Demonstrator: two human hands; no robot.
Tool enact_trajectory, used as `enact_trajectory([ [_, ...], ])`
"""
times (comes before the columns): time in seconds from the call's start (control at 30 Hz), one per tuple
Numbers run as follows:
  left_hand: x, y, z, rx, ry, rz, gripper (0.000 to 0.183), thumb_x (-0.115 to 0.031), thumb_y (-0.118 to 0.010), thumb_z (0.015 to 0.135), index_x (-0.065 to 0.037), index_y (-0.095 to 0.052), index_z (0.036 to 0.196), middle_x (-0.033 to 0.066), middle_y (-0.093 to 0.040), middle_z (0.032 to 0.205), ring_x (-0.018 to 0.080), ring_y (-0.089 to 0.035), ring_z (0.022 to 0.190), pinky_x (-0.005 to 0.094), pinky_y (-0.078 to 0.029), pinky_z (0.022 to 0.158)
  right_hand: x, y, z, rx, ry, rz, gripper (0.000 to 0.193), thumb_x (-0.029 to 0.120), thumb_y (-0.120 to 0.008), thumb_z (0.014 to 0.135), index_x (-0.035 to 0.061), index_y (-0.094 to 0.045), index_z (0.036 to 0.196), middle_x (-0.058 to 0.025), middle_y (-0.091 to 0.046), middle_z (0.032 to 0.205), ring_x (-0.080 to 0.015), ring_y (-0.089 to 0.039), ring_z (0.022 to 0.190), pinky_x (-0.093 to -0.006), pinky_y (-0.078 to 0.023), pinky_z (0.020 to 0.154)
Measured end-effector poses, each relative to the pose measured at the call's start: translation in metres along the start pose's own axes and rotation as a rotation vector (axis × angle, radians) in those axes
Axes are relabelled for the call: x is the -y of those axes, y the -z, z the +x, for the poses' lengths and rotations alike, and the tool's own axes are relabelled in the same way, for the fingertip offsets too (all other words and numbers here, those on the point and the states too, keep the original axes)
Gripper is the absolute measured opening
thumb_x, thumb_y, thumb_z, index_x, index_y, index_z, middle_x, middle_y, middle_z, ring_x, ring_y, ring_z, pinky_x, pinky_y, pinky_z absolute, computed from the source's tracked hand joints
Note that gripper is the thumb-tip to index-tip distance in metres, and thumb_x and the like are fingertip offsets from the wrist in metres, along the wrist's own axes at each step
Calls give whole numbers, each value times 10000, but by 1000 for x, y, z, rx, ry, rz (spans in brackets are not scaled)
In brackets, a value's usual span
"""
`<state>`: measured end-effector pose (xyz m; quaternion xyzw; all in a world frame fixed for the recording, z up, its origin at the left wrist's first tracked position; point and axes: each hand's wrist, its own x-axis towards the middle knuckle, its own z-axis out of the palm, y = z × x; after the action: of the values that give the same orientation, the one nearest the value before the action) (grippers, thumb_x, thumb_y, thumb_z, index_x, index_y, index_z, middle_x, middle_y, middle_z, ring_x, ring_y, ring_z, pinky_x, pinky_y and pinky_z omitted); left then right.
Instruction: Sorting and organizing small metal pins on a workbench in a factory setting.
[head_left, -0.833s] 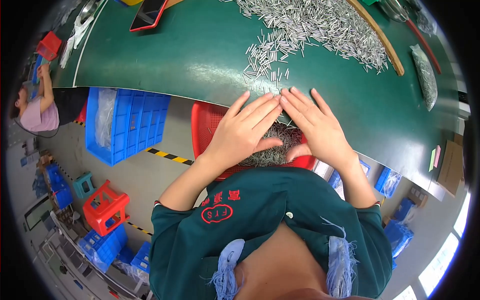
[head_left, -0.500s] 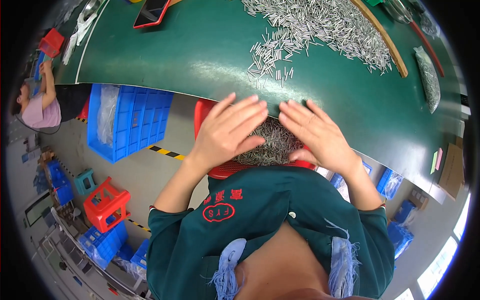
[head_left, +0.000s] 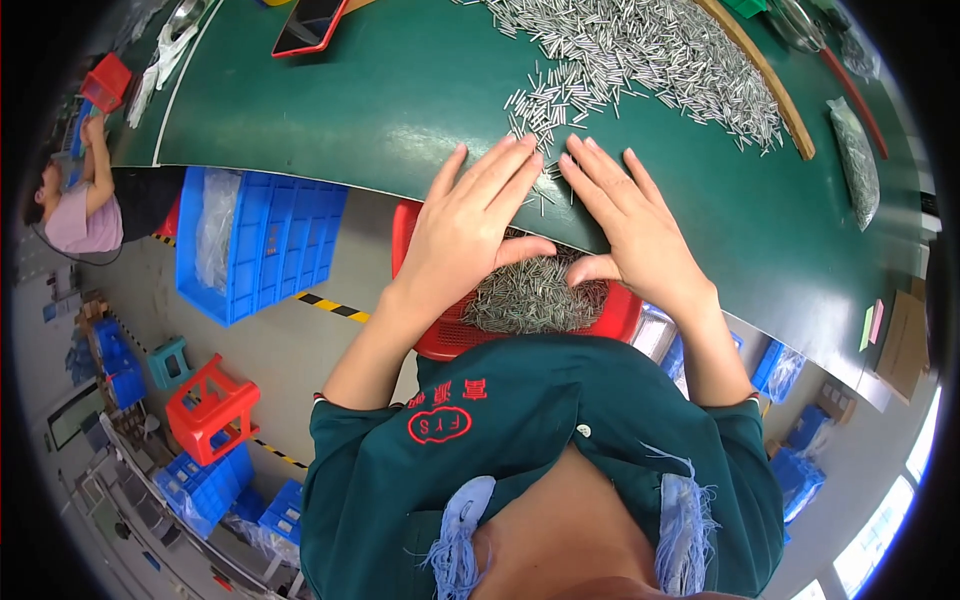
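Note:
My left hand (head_left: pixel 468 215) lies palm down over the edge of the green table (head_left: pixel 380 125), its fingers stretched out at the near end of a trail of loose metal pins (head_left: pixel 560 95). Opposite it, my right hand (head_left: pixel 632 220) is also flat with fingers spread, fingertips at the same trail. A few pins lie in the gap between the hands. Below the table edge, a red plastic basket (head_left: pixel 622 312) holds a heap of similar pins (head_left: pixel 535 295); both thumbs reach over it. The large pin pile (head_left: pixel 660 60) spreads farther back on the table.
A wooden strip (head_left: pixel 765 75) borders the pile on the right, with a filled clear bag (head_left: pixel 852 165) beyond. A red-edged phone (head_left: pixel 308 27) lies at the back left. Blue crates (head_left: pixel 265 240) and a red stool (head_left: pixel 212 408) stand left; another person (head_left: pixel 80 205) sits at far left.
Both hands have moved forward from above the basket onto the table, reaching the near pins. More of the basket and its heap now shows.

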<state>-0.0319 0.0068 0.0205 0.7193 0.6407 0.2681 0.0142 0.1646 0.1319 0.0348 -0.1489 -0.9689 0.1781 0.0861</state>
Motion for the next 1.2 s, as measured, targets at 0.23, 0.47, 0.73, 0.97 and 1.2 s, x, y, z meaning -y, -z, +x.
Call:
enact_trajectory([
  [0.23, 1, -3, -8, 46, -5, -66, 758, -535, -696, 770, 0, -602, 1299, 123, -573, 1393, 271, -515, 1327, 530, -370, 1102, 2, -2, 0, 30, 26, -45, 1059, 691, -604, 703, 47, -370, 1511, -121, -391, 1558, -269, -338, 1463, -512, -230, 1206],
  [0.47, 9, -5, 0, 14, 39, 25, 783, -559, -660, 788, -45, -569, 1371, 89, -529, 1458, 292, -475, 1372, 537, -309, 1143, 0, -10, 14, 12, 21, -38, 1140, 775, -519, 655, 82, -333, 1541, -111, -344, 1590, -289, -298, 1483, -509, -190, 1224],
  [0.73, 7, 0, -4, 54, 30, -13, 848, -604, -654, 764, -25, -550, 1374, 96, -520, 1463, 273, -478, 1367, 543, -329, 1130, 4, 0, 0, 74, 33, 41, 1060, 710, -574, 711, 33, -378, 1503, -127, -375, 1568, -275, -324, 1470, -509, -222, 1210],
  [0.97, 10, -8, 8, 42, 26, 85, 861, -605, -664, 764, -11, -541, 1375, 98, -516, 1463, 269, -487, 1356, 540, -325, 1135, -7, -6, 13, -36, -2, -85, 1056, 721, -570, 724, 46, -373, 1512, -131, -352, 1581, -282, -312, 1477, -514, -209, 1212],
  [1.2, 4, 2, -4, 75, 32, 3, 900, -644, -608, 760, -68, -497, 1442, 101, -484, 1499, 287, -469, 1380, 534, -299, 1150, -3, 2, -1, 18, 15, -20, 1072, 729, -564, 701, 50, -380, 1510, -125, -372, 1569, -284, -317, 1474, -512, -210, 1212],
])
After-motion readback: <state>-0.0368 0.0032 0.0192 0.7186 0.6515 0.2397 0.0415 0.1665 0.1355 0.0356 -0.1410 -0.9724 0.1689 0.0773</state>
